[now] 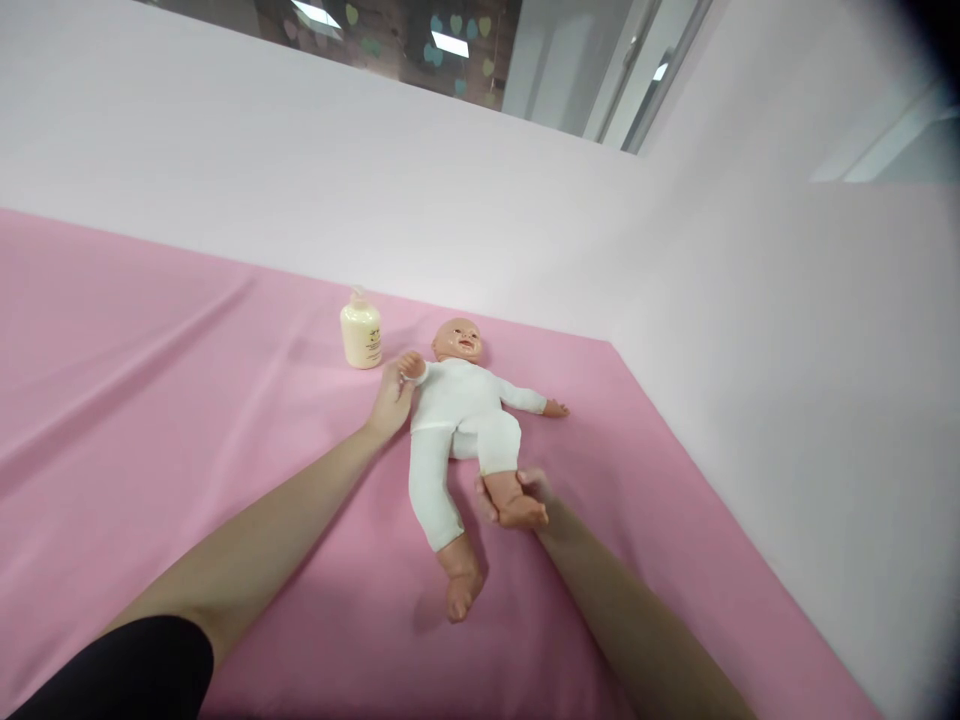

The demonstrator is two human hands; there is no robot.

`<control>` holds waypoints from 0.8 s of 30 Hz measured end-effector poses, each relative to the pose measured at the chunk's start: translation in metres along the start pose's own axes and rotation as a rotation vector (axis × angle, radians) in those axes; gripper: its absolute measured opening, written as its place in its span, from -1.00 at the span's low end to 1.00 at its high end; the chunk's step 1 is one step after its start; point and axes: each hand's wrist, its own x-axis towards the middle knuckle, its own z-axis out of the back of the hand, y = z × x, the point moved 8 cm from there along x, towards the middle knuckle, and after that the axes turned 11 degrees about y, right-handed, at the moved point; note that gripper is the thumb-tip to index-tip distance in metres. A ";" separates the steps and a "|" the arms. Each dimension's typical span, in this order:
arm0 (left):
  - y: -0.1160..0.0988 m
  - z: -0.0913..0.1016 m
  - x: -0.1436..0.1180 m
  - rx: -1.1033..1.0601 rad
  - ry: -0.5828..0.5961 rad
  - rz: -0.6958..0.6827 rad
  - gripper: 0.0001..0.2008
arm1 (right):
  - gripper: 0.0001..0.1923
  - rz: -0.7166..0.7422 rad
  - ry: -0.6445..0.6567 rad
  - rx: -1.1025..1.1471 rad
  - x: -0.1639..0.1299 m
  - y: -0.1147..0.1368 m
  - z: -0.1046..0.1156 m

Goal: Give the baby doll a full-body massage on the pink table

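Note:
A baby doll (459,400) in a white bodysuit lies on its back on the pink sheet (150,420), head toward the wall. My left hand (391,397) grips the doll's raised hand and wrist beside its head. My right hand (517,497) is under the doll's bare foot and lower leg, holding that leg lifted and bent. The doll's other leg lies straight, its bare foot pointing toward me. Its other arm is stretched out to the right.
A cream pump bottle (361,333) stands upright on the sheet just left of the doll's head. A pale pink wall (750,350) runs along the back and right side of the bed. Windows show above the wall.

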 end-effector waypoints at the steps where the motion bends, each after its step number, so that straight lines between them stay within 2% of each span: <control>1: -0.010 -0.007 0.000 0.089 0.073 -0.069 -0.70 | -0.45 0.082 -0.067 0.019 -0.001 0.008 0.006; 4: -0.028 -0.027 -0.005 0.282 0.283 -0.196 -0.68 | -0.53 0.310 -0.280 0.126 -0.005 0.027 0.023; 6: -0.031 -0.034 -0.007 0.360 0.352 -0.223 -0.67 | -0.55 0.364 -0.414 0.194 -0.008 0.031 0.032; 8: -0.031 -0.037 -0.009 0.408 0.374 -0.242 -0.67 | -0.56 0.360 -0.496 0.230 -0.010 0.031 0.037; 13: -0.028 -0.038 -0.010 0.453 0.394 -0.265 -0.64 | -0.57 0.323 -0.530 0.243 -0.010 0.028 0.038; 24: -0.033 -0.039 -0.009 0.479 0.409 -0.298 -0.66 | -0.68 0.347 -0.549 0.250 -0.011 0.026 0.044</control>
